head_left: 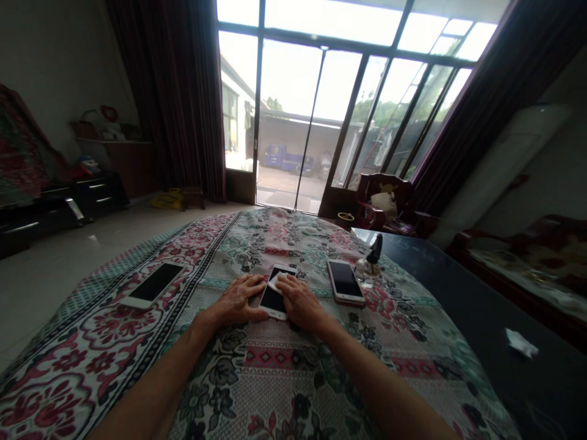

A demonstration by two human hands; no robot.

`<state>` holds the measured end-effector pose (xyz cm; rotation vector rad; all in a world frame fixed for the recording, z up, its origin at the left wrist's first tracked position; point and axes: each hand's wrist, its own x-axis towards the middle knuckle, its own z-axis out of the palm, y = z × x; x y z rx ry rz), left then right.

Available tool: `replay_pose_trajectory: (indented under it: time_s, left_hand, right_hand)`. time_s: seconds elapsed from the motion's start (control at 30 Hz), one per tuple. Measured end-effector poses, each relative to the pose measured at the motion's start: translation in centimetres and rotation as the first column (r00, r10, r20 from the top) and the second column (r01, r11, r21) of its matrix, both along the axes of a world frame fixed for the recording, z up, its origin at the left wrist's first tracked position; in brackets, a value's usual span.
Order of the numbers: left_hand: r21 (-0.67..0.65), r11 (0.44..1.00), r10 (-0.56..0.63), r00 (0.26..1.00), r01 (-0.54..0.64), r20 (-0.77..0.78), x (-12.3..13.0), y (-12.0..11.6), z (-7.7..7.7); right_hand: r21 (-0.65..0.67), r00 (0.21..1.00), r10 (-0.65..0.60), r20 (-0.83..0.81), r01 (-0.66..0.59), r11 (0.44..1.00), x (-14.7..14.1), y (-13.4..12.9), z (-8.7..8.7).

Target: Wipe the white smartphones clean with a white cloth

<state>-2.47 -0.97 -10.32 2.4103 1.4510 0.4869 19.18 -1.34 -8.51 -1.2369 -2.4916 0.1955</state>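
Observation:
A white smartphone with a dark screen lies face up on the patterned cloth, between my two hands. My right hand presses a folded white tissue onto the upper part of its screen, with the fingers over the tissue. Flat on the cloth at the phone's left side is my left hand, its thumb and fingers spread and their tips at the phone's edge. To the left lies another white phone. On the right a third phone rests beside a clear spray bottle with a black top.
The floral cloth covers the rounded surface before me. A dark table adjoins on the right, with a crumpled white tissue on it. Beyond are a wooden chair, a glass door and dark curtains.

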Motion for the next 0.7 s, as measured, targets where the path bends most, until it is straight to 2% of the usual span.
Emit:
replay_pose_trajectory:
  time_s: [0.13, 0.27, 0.4, 0.7]
  left_hand:
    - [0.017, 1.000, -0.019, 1.000, 0.019, 0.006, -0.1, 0.3, -0.4]
    - [0.025, 1.000, -0.016, 1.000, 0.016, 0.013, -0.2, 0.3, -0.3]
    - [0.041, 0.999, -0.006, 1.000, 0.005, 0.019, -0.2, 0.2, -0.1]
    - [0.069, 0.997, 0.031, 0.999, -0.033, 0.028, -0.4, 0.5, -0.9]
  right_hand:
    - [0.015, 0.998, -0.067, 0.016, 0.067, 0.998, -1.4, 4.1, 0.0]
    - [0.013, 0.992, -0.127, 0.028, 0.127, 0.992, -2.5, 5.8, -0.2]
    - [0.008, 0.995, -0.091, 0.032, 0.091, 0.996, -2.5, 4.6, -0.3]
    - [-0.023, 0.999, 0.038, 0.013, -0.038, 0.999, -1.6, -0.7, -0.5]
